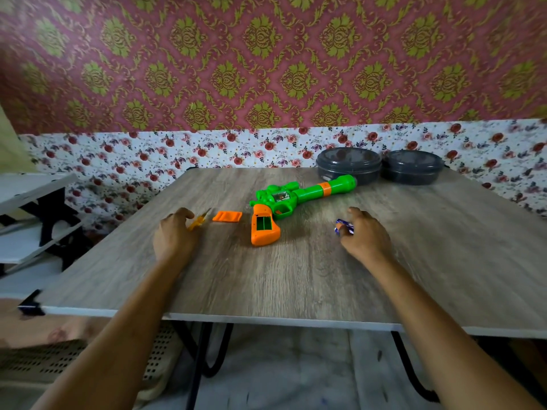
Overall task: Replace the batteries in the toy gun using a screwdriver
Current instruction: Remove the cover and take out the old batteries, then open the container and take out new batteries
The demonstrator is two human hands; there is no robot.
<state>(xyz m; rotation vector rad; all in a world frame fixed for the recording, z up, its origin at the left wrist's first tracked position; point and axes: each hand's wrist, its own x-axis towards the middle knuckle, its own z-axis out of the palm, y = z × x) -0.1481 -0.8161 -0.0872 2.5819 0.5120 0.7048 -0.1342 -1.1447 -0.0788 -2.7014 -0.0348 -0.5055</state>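
A green toy gun (299, 194) with an orange grip lies on the wooden table (281, 276), barrel pointing to the far right. Its grip compartment (263, 224) is uncovered and shows green slots. The orange battery cover (227, 216) lies just left of the grip. My left hand (174, 235) rests on the table with its fingers on a yellow-handled screwdriver (199, 221). My right hand (365, 235), to the right of the gun, curls its fingers around blue batteries (343, 226).
Two dark round lidded containers (349, 164) (413, 167) stand at the table's far right, close behind the gun's muzzle. A white shelf with black brackets (32, 214) is off the table's left edge. Floral and patterned wall coverings rise behind.
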